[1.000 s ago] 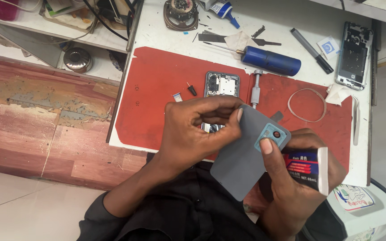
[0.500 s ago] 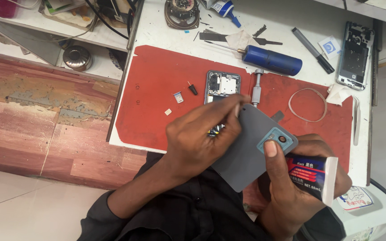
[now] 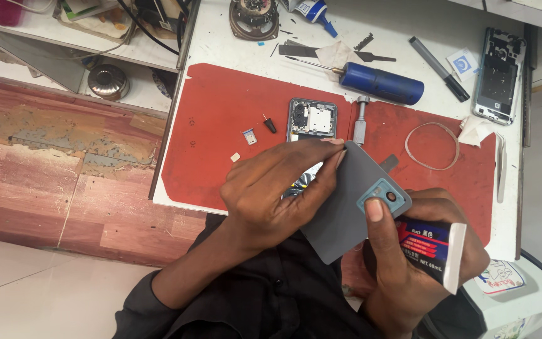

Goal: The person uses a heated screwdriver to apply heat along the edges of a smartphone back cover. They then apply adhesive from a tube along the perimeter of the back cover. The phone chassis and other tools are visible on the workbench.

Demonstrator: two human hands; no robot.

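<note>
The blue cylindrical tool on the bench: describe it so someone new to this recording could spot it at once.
Start at the red work mat on the white bench. Just past the mat's far edge, right of centre, lies the blue cylindrical tool, on its side, with a thin metal shaft pointing left. Unlike the slim black pen to its right, it is thick and bright blue.

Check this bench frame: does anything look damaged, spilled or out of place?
Nothing looks spilled. The floor left of the bench has a worn patch where the red surface has come away to grey. On the red mat, an opened phone lies with its insides bare, while the left hand and right hand hold its grey back cover.
</note>
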